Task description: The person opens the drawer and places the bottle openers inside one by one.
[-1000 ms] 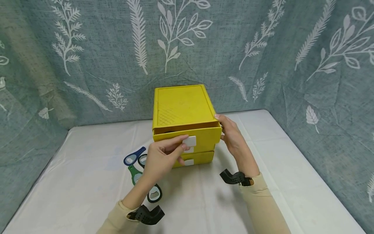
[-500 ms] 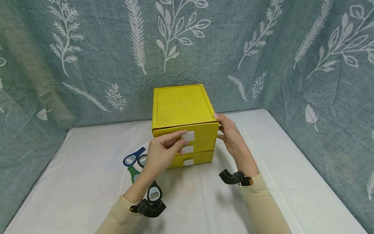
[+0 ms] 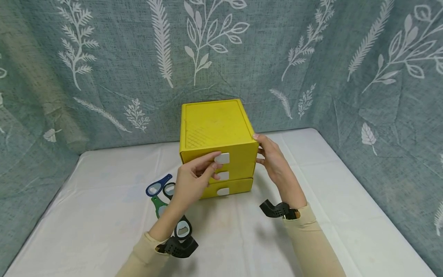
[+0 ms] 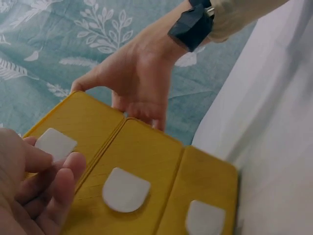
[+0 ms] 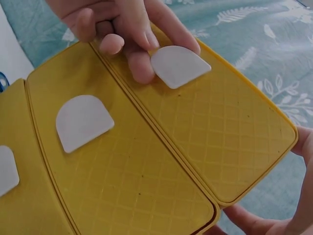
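Note:
A yellow drawer unit (image 3: pixel 216 123) with stacked drawers stands on the table, each drawer front bearing a white tab handle. My left hand (image 3: pixel 195 179) pinches the handle (image 3: pixel 222 158) of the top drawer (image 5: pixel 220 127) between thumb and index finger. That drawer's front sits flush with the unit. At the unit's right side, my right hand (image 3: pixel 275 163) holds the front corner, its thumb on the top edge and its fingers against the side wall. Below the pinched handle are the middle handle (image 4: pixel 126 190) and the bottom handle (image 4: pixel 205 218).
Left of the unit lie several bottle openers: a blue one (image 3: pixel 158 185), a green one (image 3: pixel 159 206), a black one (image 3: pixel 169 189) and another black one (image 3: pixel 183 228) partly under my left forearm. A white cloth covers the table (image 3: pixel 104 200). Patterned curtains (image 3: pixel 131 69) hang behind and beside it.
The top drawer has slid back into the unit, closing the gap above its front. My left hand moved in with its handle. The right hand stays at the side.

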{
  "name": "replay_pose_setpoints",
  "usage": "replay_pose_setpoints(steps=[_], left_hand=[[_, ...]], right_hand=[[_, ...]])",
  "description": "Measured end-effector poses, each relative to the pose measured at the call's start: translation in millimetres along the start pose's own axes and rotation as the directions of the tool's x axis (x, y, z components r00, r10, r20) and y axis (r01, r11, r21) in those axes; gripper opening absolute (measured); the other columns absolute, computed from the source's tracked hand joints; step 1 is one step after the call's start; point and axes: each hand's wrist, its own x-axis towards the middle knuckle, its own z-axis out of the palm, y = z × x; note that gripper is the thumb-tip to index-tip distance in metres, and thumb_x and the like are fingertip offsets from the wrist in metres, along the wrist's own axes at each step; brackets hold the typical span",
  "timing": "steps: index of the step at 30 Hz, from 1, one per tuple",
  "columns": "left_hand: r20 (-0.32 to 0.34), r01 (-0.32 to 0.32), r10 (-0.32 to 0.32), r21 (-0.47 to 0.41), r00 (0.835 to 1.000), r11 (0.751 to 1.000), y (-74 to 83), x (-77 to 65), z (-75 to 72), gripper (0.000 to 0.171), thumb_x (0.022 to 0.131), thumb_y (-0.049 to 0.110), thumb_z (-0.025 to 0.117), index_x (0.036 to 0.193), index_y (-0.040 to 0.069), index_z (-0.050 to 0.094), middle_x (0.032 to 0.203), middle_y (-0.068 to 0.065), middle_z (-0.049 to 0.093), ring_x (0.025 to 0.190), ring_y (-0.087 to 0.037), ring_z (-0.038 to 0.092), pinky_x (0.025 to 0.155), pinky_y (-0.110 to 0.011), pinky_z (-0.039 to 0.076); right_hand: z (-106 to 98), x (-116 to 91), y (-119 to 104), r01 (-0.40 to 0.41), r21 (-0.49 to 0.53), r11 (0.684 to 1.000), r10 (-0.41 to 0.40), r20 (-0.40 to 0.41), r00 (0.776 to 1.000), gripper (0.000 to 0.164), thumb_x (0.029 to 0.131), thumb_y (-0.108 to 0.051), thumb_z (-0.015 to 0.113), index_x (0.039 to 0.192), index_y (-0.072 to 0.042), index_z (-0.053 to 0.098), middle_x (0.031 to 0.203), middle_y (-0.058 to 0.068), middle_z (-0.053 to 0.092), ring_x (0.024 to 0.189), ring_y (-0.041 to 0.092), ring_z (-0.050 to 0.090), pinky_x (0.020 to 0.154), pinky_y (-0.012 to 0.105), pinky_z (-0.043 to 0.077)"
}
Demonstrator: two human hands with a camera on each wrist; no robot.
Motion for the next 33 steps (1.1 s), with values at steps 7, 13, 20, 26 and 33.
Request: replay_pose_setpoints(steps=[7, 13, 20, 26, 33], left_hand=[[-0.132, -0.026, 0.023, -0.017, 0.991, 1.0, -16.3, -17.4, 6.7, 0.02, 0.098, -0.004, 0.056, 0.115, -0.005, 0.066, 0.092, -0.019, 0.072, 0.062, -0.03, 0.067, 0.05, -0.028, 0.053], [-0.134, 0.09, -0.084, 0.035, 0.987, 0.995, -37.4, -26.6, 12.5, 0.016, 0.098, 0.001, 0.058, 0.107, 0.002, 0.071, 0.087, -0.013, 0.072, 0.057, -0.028, 0.066, 0.048, -0.024, 0.049], [-0.093, 0.101, -0.09, 0.121, 0.992, 0.987, -44.0, -25.4, 16.7, 0.019, 0.097, 0.001, 0.058, 0.105, 0.006, 0.074, 0.085, -0.011, 0.073, 0.053, -0.021, 0.065, 0.048, -0.026, 0.05], [-0.087, 0.153, -0.141, 0.144, 0.986, 0.978, -48.4, -24.3, 14.6, 0.017, 0.097, 0.005, 0.058, 0.105, 0.006, 0.073, 0.086, -0.01, 0.073, 0.051, -0.022, 0.066, 0.047, -0.028, 0.052], [-0.078, 0.196, -0.187, 0.13, 0.979, 0.972, -53.7, -23.2, 14.4, 0.015, 0.097, 0.008, 0.058, 0.1, 0.008, 0.073, 0.088, -0.009, 0.072, 0.051, -0.02, 0.066, 0.046, -0.029, 0.051]], right_hand=[[1.3, 0.7, -0.6, 0.001, -0.006, 1.0, -0.001, 0.02, 1.0, 0.05, 0.095, -0.044, 0.056, 0.127, -0.006, 0.055, 0.121, 0.011, 0.052, 0.111, 0.03, 0.049, 0.09, 0.046, 0.04], [-1.1, -1.0, -0.5, -0.003, 0.002, 1.0, 0.003, 0.009, 1.0, 0.051, 0.095, -0.044, 0.056, 0.128, -0.006, 0.054, 0.12, 0.01, 0.052, 0.11, 0.029, 0.049, 0.089, 0.046, 0.04], [-4.0, -1.6, 0.8, 0.01, 0.013, 1.0, -0.01, -0.006, 1.0, 0.048, 0.094, -0.043, 0.056, 0.126, -0.006, 0.056, 0.114, 0.009, 0.054, 0.108, 0.028, 0.05, 0.085, 0.044, 0.04], [-2.4, 0.2, 2.0, 0.007, 0.01, 1.0, -0.007, -0.013, 1.0, 0.05, 0.093, -0.044, 0.056, 0.126, -0.006, 0.056, 0.115, 0.009, 0.053, 0.107, 0.028, 0.05, 0.084, 0.043, 0.039], [-0.6, 1.4, 2.8, 0.01, 0.002, 1.0, -0.01, -0.01, 1.0, 0.05, 0.094, -0.044, 0.056, 0.126, -0.007, 0.055, 0.114, 0.009, 0.053, 0.105, 0.027, 0.05, 0.082, 0.042, 0.039]])
